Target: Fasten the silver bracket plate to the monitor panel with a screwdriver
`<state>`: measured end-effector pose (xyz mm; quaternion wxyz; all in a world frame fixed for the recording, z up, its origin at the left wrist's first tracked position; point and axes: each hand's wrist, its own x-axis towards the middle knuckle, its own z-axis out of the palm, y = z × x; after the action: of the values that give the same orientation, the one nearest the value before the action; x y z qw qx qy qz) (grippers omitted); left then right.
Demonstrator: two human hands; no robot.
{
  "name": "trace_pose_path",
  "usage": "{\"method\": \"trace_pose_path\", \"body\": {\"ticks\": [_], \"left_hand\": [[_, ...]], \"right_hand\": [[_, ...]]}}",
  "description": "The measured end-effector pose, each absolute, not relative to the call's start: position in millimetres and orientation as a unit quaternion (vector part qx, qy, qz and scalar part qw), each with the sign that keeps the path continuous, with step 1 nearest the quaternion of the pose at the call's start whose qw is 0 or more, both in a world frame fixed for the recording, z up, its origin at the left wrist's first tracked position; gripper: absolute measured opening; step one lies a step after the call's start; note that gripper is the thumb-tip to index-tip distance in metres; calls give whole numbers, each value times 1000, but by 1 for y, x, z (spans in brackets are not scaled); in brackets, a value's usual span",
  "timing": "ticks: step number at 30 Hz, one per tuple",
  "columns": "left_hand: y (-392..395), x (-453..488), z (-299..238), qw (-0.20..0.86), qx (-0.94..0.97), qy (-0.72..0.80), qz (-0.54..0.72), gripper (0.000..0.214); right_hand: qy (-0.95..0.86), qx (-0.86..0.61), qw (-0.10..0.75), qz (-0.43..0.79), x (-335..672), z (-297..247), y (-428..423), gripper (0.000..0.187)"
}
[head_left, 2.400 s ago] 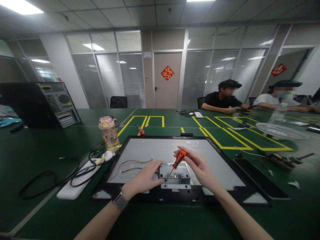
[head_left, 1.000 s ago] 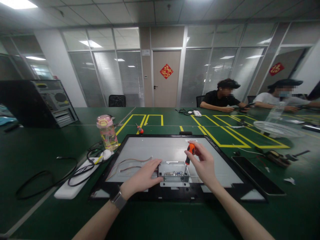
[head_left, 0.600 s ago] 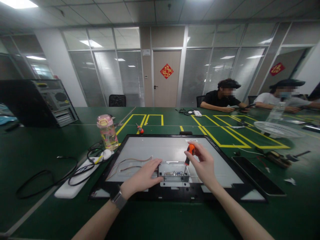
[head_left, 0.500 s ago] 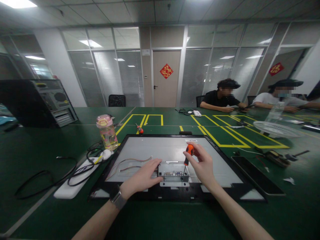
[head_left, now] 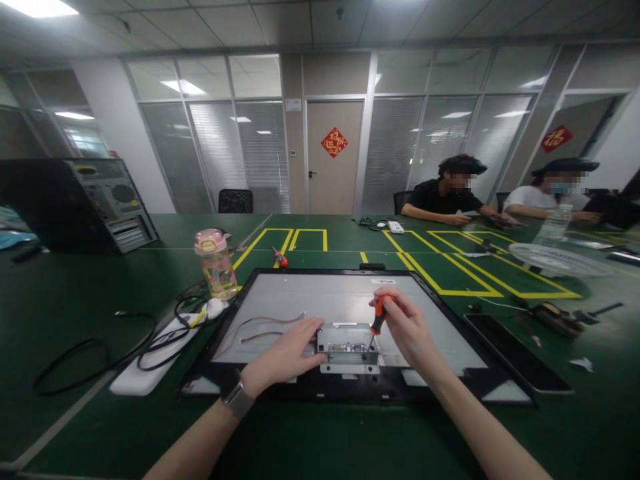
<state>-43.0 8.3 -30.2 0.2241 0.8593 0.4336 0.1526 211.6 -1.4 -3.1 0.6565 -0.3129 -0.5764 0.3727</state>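
Observation:
A monitor (head_left: 450, 340) lies face down on the green table, its silver back panel exposed inside a black frame. A small metal board cover (head_left: 349, 349) sits at its near middle. My left hand (head_left: 286, 355) lies flat with fingers stretched, pressing the cover's left edge. My right hand (head_left: 407, 327) is closed round an orange-and-black screwdriver (head_left: 377, 321), held nearly upright with its tip on the cover's right side. Thin coloured wires (head_left: 265, 327) run across the panel to the left of the cover.
A pink-lidded bottle (head_left: 216, 264), black cables (head_left: 125, 347) on a white slab and a computer case (head_left: 85, 203) are at the left. A second small screwdriver (head_left: 280, 257) lies beyond the monitor. Two people sit at the far right, beside a fan grille (head_left: 555, 259). A dark panel (head_left: 515, 353) lies right of the monitor.
My right hand carried the screwdriver from the cover's left side to its right side and stood it more upright; the grip has since slid down the handle. My left hand stayed put.

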Motion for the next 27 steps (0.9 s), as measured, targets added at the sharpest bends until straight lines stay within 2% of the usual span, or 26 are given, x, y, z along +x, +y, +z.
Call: {"method": "trace_pose_path", "body": {"ticks": [5, 10, 15, 21, 27], "left_hand": [[8, -42, -29, 225, 858, 435, 154, 62], [8, -41, -29, 227, 858, 434, 152, 64], [8, -42, -29, 228, 855, 442, 149, 66], [6, -41, -25, 230, 855, 443, 140, 65], [7, -42, -27, 228, 857, 439, 144, 65]], "right_hand": [[-565, -269, 637, 450, 209, 3, -3, 22], [-579, -265, 647, 420, 209, 2, -2, 23], [-571, -268, 618, 469, 209, 2, -4, 24], [-555, -252, 647, 458, 209, 3, -2, 20], [-547, -256, 630, 488, 210, 4, -2, 22]]}}
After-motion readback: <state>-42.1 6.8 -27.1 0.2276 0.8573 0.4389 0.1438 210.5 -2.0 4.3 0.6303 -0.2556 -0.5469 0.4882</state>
